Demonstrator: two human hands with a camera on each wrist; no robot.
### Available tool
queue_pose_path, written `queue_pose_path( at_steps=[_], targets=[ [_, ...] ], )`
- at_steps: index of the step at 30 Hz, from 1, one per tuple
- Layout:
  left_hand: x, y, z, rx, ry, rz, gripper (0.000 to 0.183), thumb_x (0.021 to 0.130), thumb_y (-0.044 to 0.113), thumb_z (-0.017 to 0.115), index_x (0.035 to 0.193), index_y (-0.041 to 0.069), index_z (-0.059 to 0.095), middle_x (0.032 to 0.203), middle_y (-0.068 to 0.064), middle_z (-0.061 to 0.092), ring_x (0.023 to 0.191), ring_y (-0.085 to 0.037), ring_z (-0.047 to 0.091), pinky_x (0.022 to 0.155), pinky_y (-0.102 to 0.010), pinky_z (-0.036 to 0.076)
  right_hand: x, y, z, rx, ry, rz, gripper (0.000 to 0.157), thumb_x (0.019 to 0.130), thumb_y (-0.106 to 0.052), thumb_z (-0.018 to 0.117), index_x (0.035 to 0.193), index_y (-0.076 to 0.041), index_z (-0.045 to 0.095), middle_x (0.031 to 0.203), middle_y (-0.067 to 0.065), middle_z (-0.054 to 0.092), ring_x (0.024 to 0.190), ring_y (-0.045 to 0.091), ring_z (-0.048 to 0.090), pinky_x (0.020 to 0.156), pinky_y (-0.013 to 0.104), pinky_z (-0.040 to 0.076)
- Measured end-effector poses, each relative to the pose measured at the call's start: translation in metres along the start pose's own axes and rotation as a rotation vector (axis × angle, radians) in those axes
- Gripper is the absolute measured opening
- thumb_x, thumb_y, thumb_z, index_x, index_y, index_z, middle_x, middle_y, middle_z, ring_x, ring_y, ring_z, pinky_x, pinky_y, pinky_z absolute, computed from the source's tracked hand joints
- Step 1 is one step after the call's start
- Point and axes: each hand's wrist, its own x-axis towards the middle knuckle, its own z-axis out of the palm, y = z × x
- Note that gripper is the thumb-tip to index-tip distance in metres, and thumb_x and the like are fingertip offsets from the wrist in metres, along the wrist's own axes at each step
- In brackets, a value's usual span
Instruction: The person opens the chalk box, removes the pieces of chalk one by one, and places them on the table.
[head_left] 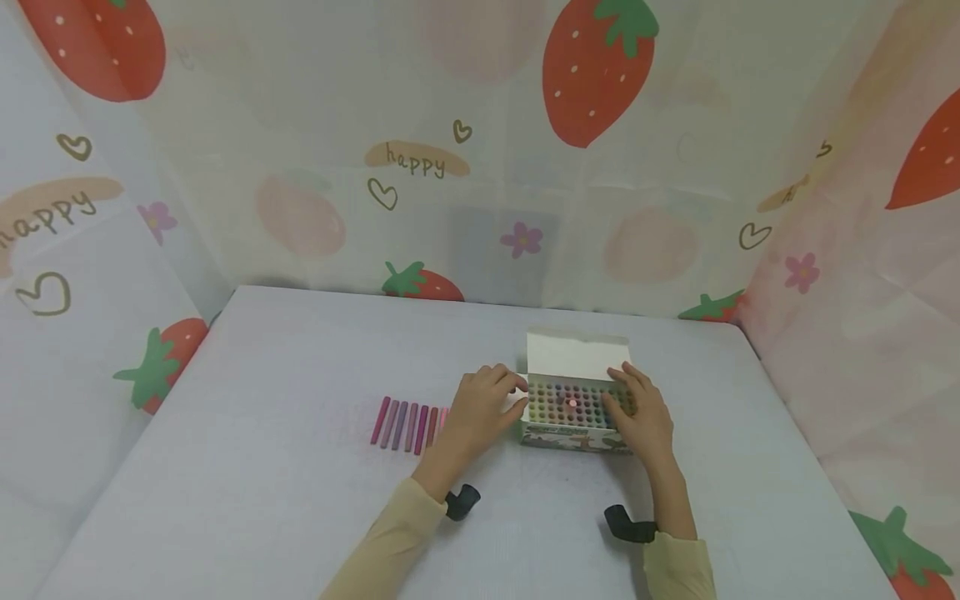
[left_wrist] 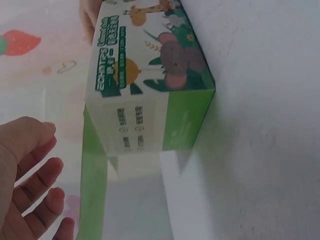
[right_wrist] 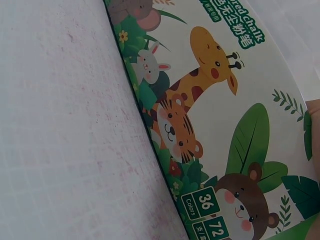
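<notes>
An upright chalk box (head_left: 573,438) with animal drawings stands with its lid (head_left: 577,354) folded back, and rows of coloured chalk ends (head_left: 551,403) show in its top. My left hand (head_left: 480,408) is beside the box's left end, thumb and fingers apart with nothing between them. In the left wrist view its loosely bent fingers (left_wrist: 47,170) are clear of the box. My right hand (head_left: 643,412) lies over the box's right end, its fingers spread above the chalk ends. The right wrist view shows mostly the box's printed front (right_wrist: 215,115).
A row of several pink and purple chalk sticks (head_left: 410,425) lies on the white table (head_left: 300,517), left of the box and partly behind my left hand. Strawberry-patterned cloth (head_left: 480,225) hangs along the back and sides of the table.
</notes>
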Motion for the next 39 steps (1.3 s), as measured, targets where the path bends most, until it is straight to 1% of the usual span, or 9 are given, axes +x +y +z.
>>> queue_pose_path(
  at_steps=[4,7,11,13,18,22,28,35,39],
  targets=[
    [0.003,0.007,0.006,0.013,-0.076,0.035,0.011,0.085,0.027,0.066,0.095,0.021,0.064,0.092,0.007,0.061,0.082,-0.012,0.055,0.072,-0.033,0.045,0.0,-0.001,0.0,-0.001,0.005,-0.008,0.042,0.089,-0.027,0.061,0.128,-0.013,0.053,0.143,0.012,0.039,0.124,0.04,0.039,0.09,0.062,0.034],
    [0.006,0.011,0.01,-0.014,-0.127,0.051,0.012,0.086,0.028,0.064,0.096,0.022,0.063,0.098,0.007,0.062,0.089,-0.013,0.055,0.079,-0.035,0.045,-0.001,0.0,0.001,-0.005,0.011,-0.011,0.042,0.089,-0.026,0.061,0.127,-0.013,0.053,0.143,0.012,0.04,0.123,0.04,0.04,0.089,0.061,0.035],
    [0.011,0.015,0.016,-0.017,-0.182,0.058,0.014,0.088,0.03,0.063,0.099,0.022,0.063,0.098,0.007,0.059,0.098,-0.014,0.054,0.084,-0.037,0.044,-0.001,0.0,0.001,-0.002,0.018,-0.011,0.041,0.089,-0.026,0.061,0.127,-0.013,0.053,0.142,0.011,0.04,0.122,0.04,0.041,0.088,0.061,0.036],
    [0.014,0.017,0.019,-0.005,-0.202,0.061,0.015,0.088,0.031,0.063,0.1,0.023,0.062,0.097,0.007,0.058,0.098,-0.014,0.054,0.084,-0.036,0.044,-0.001,0.0,0.001,0.002,0.018,-0.011,0.042,0.089,-0.026,0.061,0.127,-0.013,0.053,0.142,0.011,0.04,0.123,0.04,0.041,0.088,0.061,0.035],
    [0.02,0.023,0.024,0.008,-0.214,0.073,0.02,0.087,0.038,0.062,0.099,0.022,0.064,0.095,0.006,0.057,0.088,-0.014,0.054,0.08,-0.037,0.044,-0.001,0.0,0.001,0.003,0.017,-0.007,0.042,0.089,-0.026,0.061,0.128,-0.013,0.053,0.143,0.011,0.04,0.123,0.04,0.041,0.089,0.062,0.035],
    [0.023,0.028,0.03,0.017,-0.222,0.071,0.022,0.087,0.042,0.061,0.099,0.024,0.065,0.096,0.006,0.055,0.086,-0.013,0.052,0.079,-0.035,0.043,-0.001,0.0,0.001,-0.008,0.016,-0.007,0.042,0.089,-0.026,0.061,0.128,-0.013,0.053,0.143,0.011,0.04,0.123,0.04,0.041,0.089,0.062,0.035],
    [0.026,0.033,0.037,0.026,-0.242,0.054,0.018,0.087,0.039,0.062,0.096,0.025,0.066,0.096,0.007,0.054,0.085,-0.011,0.049,0.076,-0.031,0.041,-0.001,0.002,0.001,-0.007,0.016,-0.006,0.042,0.088,-0.026,0.062,0.128,-0.013,0.053,0.143,0.011,0.04,0.122,0.041,0.041,0.087,0.062,0.037],
    [0.028,0.035,0.04,0.051,-0.21,0.065,0.016,0.086,0.037,0.064,0.094,0.023,0.066,0.095,0.007,0.055,0.084,-0.011,0.049,0.072,-0.028,0.04,0.001,0.003,0.001,-0.004,0.023,-0.018,0.043,0.087,-0.025,0.064,0.127,-0.014,0.054,0.142,0.011,0.041,0.121,0.04,0.042,0.086,0.06,0.038],
    [0.029,0.035,0.041,0.066,-0.203,0.058,0.015,0.087,0.037,0.063,0.093,0.023,0.066,0.095,0.006,0.055,0.084,-0.011,0.05,0.072,-0.028,0.041,0.001,0.002,0.001,-0.01,0.025,-0.02,0.043,0.086,-0.025,0.065,0.127,-0.013,0.054,0.142,0.012,0.041,0.12,0.041,0.043,0.084,0.059,0.039]
  ],
)
